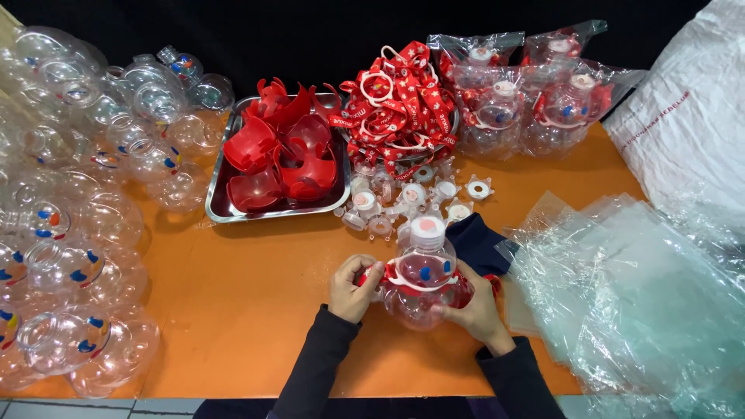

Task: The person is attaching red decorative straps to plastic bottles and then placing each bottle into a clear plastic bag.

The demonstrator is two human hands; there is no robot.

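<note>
L hand (353,287) & R hand (475,309) clamp clear bottle (419,283) w/ red strap, over orange table (256,310), near steel tray (225,208).

Metal tray (220,203), clear bags (628,295)

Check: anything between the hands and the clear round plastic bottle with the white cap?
Nothing visible. The left hand and right hand both grip the clear round plastic bottle with the white cap directly, one on each side, above the orange table.
</note>
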